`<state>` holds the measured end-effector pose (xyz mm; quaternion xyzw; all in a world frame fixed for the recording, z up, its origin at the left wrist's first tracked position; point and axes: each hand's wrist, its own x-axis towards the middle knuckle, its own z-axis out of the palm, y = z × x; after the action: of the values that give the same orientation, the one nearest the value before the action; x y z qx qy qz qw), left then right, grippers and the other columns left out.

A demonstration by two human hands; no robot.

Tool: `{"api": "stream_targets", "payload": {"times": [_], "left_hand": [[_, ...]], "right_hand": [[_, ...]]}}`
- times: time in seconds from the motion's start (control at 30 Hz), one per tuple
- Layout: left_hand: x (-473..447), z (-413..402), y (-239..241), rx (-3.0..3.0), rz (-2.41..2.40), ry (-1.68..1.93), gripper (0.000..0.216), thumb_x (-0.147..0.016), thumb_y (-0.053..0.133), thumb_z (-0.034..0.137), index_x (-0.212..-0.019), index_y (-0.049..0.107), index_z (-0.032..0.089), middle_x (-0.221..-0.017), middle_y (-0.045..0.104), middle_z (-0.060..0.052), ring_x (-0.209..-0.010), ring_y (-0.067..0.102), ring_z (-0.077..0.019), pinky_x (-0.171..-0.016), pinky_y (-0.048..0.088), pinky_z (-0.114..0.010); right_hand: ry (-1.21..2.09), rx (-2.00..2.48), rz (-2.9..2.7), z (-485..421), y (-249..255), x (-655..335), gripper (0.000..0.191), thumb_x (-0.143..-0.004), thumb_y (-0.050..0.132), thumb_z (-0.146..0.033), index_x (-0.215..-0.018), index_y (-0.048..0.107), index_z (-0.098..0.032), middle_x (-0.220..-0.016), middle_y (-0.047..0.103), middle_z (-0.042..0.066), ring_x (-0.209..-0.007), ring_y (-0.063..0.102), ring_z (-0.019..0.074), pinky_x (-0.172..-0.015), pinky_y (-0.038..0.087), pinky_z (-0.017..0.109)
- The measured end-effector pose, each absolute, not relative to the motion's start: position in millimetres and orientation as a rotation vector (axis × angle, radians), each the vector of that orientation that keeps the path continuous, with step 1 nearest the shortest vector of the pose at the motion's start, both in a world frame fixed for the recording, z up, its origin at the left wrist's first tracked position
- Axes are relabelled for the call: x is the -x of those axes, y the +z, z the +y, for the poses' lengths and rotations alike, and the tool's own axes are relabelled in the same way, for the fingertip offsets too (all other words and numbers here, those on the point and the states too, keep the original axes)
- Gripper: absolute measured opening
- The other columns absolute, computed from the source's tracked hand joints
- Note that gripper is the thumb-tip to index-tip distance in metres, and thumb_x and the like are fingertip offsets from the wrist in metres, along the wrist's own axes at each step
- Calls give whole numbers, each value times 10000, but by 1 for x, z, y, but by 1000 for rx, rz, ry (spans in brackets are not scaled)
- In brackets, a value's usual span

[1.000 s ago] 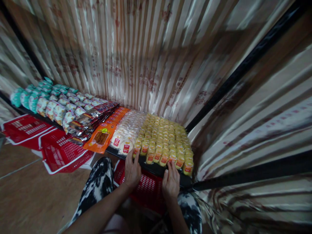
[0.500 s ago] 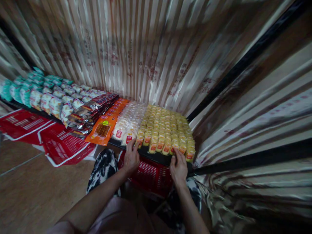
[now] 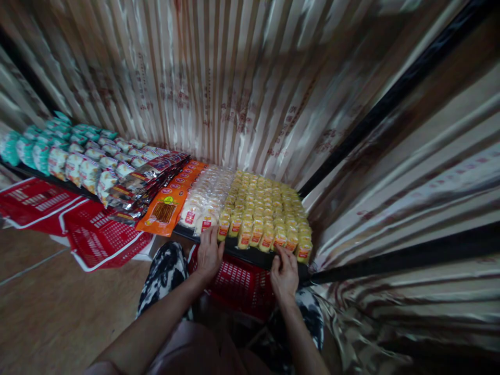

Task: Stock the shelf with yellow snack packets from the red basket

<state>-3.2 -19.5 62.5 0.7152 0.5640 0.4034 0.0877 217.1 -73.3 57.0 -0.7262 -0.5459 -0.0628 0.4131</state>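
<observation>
Yellow packaged snacks (image 3: 269,205) with red and orange labels stand in close rows at the right end of a black shelf (image 3: 253,256). To their left are white snack packets (image 3: 205,195) in clear wrap. My left hand (image 3: 210,253) is at the shelf's front edge, its fingers stretched out by the front white packet and the leftmost yellow one. My right hand (image 3: 284,272) has its fingertips at the front yellow packets near the right end, fingers extended. No packet is visibly gripped in either hand; the fingertips partly hide the packets' lower fronts.
Left along the shelf lie an orange snack bag (image 3: 164,205), a pile of dark foil bags (image 3: 144,182) and white-and-teal packets (image 3: 74,156). Red baskets (image 3: 101,234) sit below; another red basket (image 3: 238,278) is under my hands. A striped curtain (image 3: 219,78) hangs behind, with a black post (image 3: 375,114) at right.
Both hands stay at the front edge. My right hand has drawn slightly down and left from the front yellow packets, showing more of their labels. The view has shifted slightly.
</observation>
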Motion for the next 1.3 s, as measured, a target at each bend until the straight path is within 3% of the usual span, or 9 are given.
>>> {"api": "stream_targets", "payload": {"times": [0.33,0.63,0.87,1.3], "left_hand": [[-18,-5,72,-2134,1953,1124,499,-810,500,236,-1268,387,74,-1044,564,-160,-984,532,-277,-834,463,-390],[-14,-16,55,-2047,1806,1364,485,-849,447,213,-1302,313,98,-1208,496,-177,-1161,450,-265,-945,413,-421],[-24,-18,64,-2013,1613,1362,428,-848,455,199,-1262,357,152,-1131,526,-124,-1091,499,-225,-929,433,-394],[-35,-17,62,-2021,1568,1269,419,-857,460,212,-1260,360,164,-1131,517,-123,-1097,493,-218,-929,434,-392]], "right_hand": [[-151,1838,-1355,-71,49,-214,397,-817,353,-276,-1075,599,-102,-1028,539,136,-964,513,218,-864,432,369],[-133,1849,-1328,-72,49,-212,370,-810,349,-270,-1059,589,-140,-1049,532,125,-985,505,212,-870,422,367],[-100,1852,-1316,-72,48,-213,359,-803,354,-262,-1054,587,-154,-1042,536,110,-993,505,210,-879,417,363],[-127,1850,-1327,-73,47,-212,325,-827,352,-273,-1017,593,-165,-1032,545,114,-947,529,207,-833,436,358]]}}
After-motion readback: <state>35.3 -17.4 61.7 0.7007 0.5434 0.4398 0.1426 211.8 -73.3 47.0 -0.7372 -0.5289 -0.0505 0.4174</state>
